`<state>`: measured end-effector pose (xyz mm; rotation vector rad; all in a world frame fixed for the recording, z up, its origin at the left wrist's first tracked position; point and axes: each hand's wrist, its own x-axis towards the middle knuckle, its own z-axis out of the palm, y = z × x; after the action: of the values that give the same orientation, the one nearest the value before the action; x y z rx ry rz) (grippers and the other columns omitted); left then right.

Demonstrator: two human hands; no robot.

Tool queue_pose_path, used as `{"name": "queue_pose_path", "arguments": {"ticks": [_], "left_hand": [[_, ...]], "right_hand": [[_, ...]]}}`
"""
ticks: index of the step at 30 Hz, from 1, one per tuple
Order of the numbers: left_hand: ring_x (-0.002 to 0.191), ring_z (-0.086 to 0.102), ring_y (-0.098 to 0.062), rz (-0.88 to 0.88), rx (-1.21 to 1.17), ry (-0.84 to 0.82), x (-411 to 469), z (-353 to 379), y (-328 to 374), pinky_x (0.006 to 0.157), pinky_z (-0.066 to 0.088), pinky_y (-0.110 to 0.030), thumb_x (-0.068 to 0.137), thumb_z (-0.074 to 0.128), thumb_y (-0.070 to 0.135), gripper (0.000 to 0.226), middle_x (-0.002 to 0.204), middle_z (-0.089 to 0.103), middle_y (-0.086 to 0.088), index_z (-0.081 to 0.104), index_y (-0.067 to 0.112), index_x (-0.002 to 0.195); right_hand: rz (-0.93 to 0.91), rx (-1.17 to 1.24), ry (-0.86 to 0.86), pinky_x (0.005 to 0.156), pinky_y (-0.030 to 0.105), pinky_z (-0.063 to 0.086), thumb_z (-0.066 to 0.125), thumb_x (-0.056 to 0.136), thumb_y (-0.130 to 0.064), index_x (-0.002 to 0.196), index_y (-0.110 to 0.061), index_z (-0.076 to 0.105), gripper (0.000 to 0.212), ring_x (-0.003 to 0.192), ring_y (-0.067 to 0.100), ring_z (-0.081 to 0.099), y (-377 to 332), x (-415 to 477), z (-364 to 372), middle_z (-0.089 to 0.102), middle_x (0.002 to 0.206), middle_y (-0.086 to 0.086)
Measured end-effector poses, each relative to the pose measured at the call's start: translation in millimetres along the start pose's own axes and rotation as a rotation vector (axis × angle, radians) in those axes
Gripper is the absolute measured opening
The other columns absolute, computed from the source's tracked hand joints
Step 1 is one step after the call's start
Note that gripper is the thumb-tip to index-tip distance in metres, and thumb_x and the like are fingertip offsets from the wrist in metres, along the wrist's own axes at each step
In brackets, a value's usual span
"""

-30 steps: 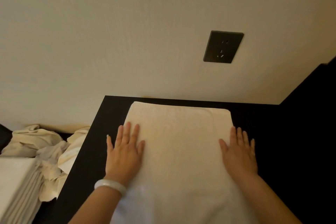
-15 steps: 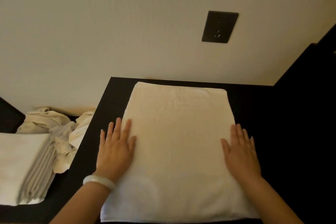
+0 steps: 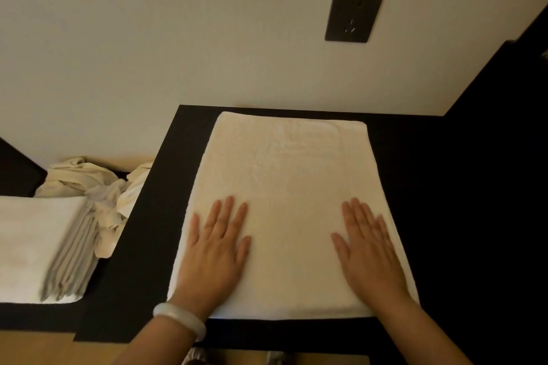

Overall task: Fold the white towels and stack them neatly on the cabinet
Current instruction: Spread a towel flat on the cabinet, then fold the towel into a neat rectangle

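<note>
A folded white towel [image 3: 290, 187] lies flat on the black cabinet top [image 3: 439, 216], its far edge near the wall. My left hand [image 3: 218, 249] presses flat on the towel's near left part, fingers straight; a pale bangle circles that wrist. My right hand [image 3: 367, 249] lies flat on the near right part, fingers straight too. Neither hand grips the cloth.
To the left, on a lower surface, sits a stack of folded white towels [image 3: 38, 246] with a heap of crumpled white cloth [image 3: 98, 187] behind it. A dark wall socket [image 3: 354, 13] is above the cabinet. A dark panel [image 3: 504, 83] rises at the right.
Both hands have slid toward me along the towel and inward from its side edges onto its top. The view has tipped down, showing the towel's near edge.
</note>
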<state>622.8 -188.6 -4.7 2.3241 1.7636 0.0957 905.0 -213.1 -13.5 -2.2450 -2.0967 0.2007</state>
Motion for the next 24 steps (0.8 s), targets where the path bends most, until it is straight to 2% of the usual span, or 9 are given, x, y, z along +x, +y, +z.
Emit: {"name": "queue_pose_path", "arguments": {"ticks": [4,7,10,12,15,17,20,23,24], "left_hand": [[0.142,-0.034,-0.008,-0.020,-0.001,-0.048,-9,-4,-17,0.118,-0.021,-0.039,0.088,-0.015,0.066,0.066,0.156,-0.036,0.012,-0.031,0.041,0.146],[0.144,-0.031,-0.008,0.090,-0.060,-0.048,-15,-8,-18,0.117,-0.024,-0.038,0.090,-0.007,0.069,0.069,0.156,-0.034,0.014,-0.024,0.039,0.150],[0.150,-0.016,-0.011,0.388,-0.176,-0.077,-21,-8,-3,0.119,-0.018,-0.038,0.099,0.017,0.066,0.068,0.163,-0.018,0.013,-0.008,0.037,0.156],[0.150,-0.016,-0.010,0.552,-0.175,-0.143,-23,-4,10,0.118,-0.020,-0.035,0.098,0.029,0.068,0.072,0.163,-0.014,0.014,-0.003,0.039,0.156],[0.149,-0.019,-0.009,0.603,-0.073,-0.137,-24,2,16,0.116,-0.024,-0.035,0.092,0.032,0.076,0.080,0.163,-0.015,0.015,-0.002,0.042,0.155],[0.150,-0.017,-0.008,0.582,-0.075,-0.118,-23,2,13,0.118,-0.020,-0.036,0.093,0.032,0.075,0.075,0.164,-0.011,0.016,0.005,0.042,0.155],[0.150,-0.005,-0.001,0.528,-0.134,-0.085,-20,-2,13,0.123,-0.010,-0.033,0.096,0.030,0.066,0.057,0.162,0.007,0.019,0.029,0.044,0.149],[0.144,0.025,0.003,0.438,-0.309,-0.088,-13,-19,21,0.123,0.011,-0.030,0.091,0.038,0.062,0.052,0.151,0.039,0.020,0.055,0.040,0.134],[0.137,0.037,0.003,0.399,-0.366,-0.103,-9,-27,23,0.121,0.020,-0.030,0.089,0.043,0.061,0.050,0.143,0.051,0.019,0.061,0.036,0.129]], "right_hand": [[0.049,-0.038,-0.068,0.120,0.031,-0.018,-0.009,0.090,-0.062,0.150,-0.026,-0.025,0.072,0.145,0.004,-0.027,25,-10,-6,-0.022,0.162,-0.006],[0.000,-0.007,-0.090,0.119,0.031,-0.020,-0.006,0.089,-0.064,0.149,-0.027,-0.023,0.074,0.143,0.003,-0.030,30,-13,-11,-0.023,0.161,-0.007],[-0.231,0.066,-0.104,0.122,0.034,-0.013,0.006,0.092,-0.071,0.153,-0.033,-0.010,0.073,0.147,0.003,-0.021,18,-16,-15,-0.016,0.162,-0.013],[-0.466,0.197,-0.204,0.121,0.028,-0.010,0.019,0.088,-0.079,0.153,-0.044,-0.004,0.077,0.149,0.002,-0.014,3,-20,-15,-0.014,0.162,-0.021],[-0.664,0.223,-0.322,0.118,0.021,-0.015,0.036,0.086,-0.078,0.152,-0.048,-0.001,0.081,0.147,-0.004,-0.017,-6,-22,-11,-0.016,0.160,-0.026],[-0.665,0.234,-0.289,0.118,0.020,-0.013,0.044,0.087,-0.074,0.153,-0.045,0.007,0.081,0.146,-0.006,-0.014,-3,-20,-11,-0.009,0.160,-0.026],[-0.588,0.368,-0.214,0.119,0.014,-0.002,0.059,0.089,-0.057,0.145,-0.043,0.036,0.062,0.144,-0.014,0.005,-5,-16,-10,0.017,0.155,-0.030],[-0.359,0.568,-0.243,0.110,0.003,0.015,0.074,0.083,-0.041,0.122,-0.047,0.062,0.041,0.125,-0.029,0.026,-9,-10,-17,0.040,0.128,-0.048],[-0.274,0.633,-0.281,0.106,0.004,0.023,0.077,0.081,-0.039,0.115,-0.047,0.067,0.036,0.117,-0.029,0.034,-10,-6,-23,0.049,0.119,-0.049]]}}
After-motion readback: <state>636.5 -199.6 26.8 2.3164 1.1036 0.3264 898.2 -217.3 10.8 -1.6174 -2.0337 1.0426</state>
